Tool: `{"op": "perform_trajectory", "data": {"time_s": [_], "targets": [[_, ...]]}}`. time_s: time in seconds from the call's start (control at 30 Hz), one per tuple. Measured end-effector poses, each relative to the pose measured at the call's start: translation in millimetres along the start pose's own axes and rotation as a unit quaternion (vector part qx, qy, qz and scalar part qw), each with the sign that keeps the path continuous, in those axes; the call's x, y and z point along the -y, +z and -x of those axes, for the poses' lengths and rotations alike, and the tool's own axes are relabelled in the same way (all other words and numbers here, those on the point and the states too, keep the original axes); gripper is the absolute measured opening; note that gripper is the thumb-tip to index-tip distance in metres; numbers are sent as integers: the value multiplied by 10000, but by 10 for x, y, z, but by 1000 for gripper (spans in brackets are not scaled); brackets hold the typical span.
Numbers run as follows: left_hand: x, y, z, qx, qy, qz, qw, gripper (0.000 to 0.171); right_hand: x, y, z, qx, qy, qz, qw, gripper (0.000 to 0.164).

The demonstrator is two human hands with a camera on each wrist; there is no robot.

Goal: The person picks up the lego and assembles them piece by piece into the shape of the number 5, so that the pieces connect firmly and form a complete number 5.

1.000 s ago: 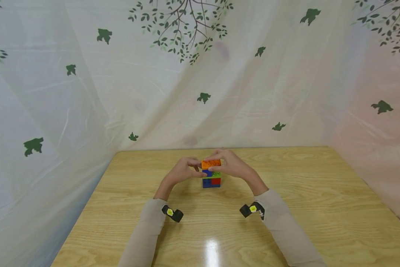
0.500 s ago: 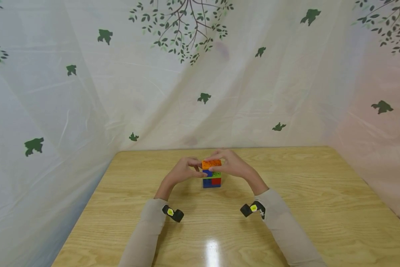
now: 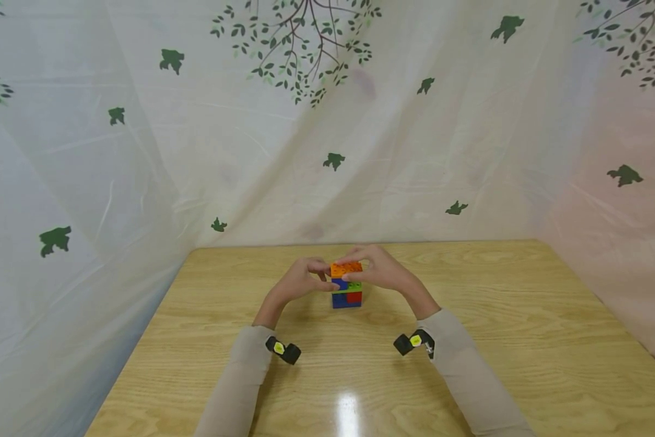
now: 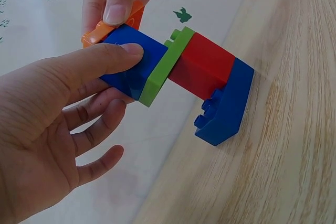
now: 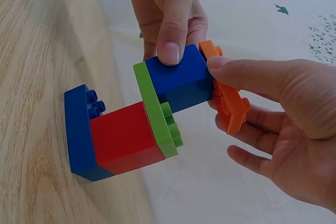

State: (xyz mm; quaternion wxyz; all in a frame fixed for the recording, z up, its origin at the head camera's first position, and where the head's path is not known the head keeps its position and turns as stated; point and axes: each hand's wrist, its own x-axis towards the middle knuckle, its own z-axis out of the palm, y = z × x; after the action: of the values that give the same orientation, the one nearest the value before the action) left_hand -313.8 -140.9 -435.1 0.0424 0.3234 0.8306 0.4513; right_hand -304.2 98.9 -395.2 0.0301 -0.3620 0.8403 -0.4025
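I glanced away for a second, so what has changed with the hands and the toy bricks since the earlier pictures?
Nothing visibly changed. The left hand still pinches the upper blue brick, the right hand still grips the orange plate on top, and the brick stack stands in the same spot on the table.

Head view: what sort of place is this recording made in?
Probably a small screened-off tabletop booth, not a lived-in room. A light wooden table is enclosed on three sides by a sheer white curtain printed with green leaves, and both hands work on a stack of coloured plastic building bricks.
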Motion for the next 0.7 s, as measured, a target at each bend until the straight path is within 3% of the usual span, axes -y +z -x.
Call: {"op": "perform_trajectory", "data": {"time_s": [0.7], "targets": [[-9, 6, -1, -42, -33, -5, 10000, 18, 40, 2, 5, 6, -59, 318, 9995, 37]]}}
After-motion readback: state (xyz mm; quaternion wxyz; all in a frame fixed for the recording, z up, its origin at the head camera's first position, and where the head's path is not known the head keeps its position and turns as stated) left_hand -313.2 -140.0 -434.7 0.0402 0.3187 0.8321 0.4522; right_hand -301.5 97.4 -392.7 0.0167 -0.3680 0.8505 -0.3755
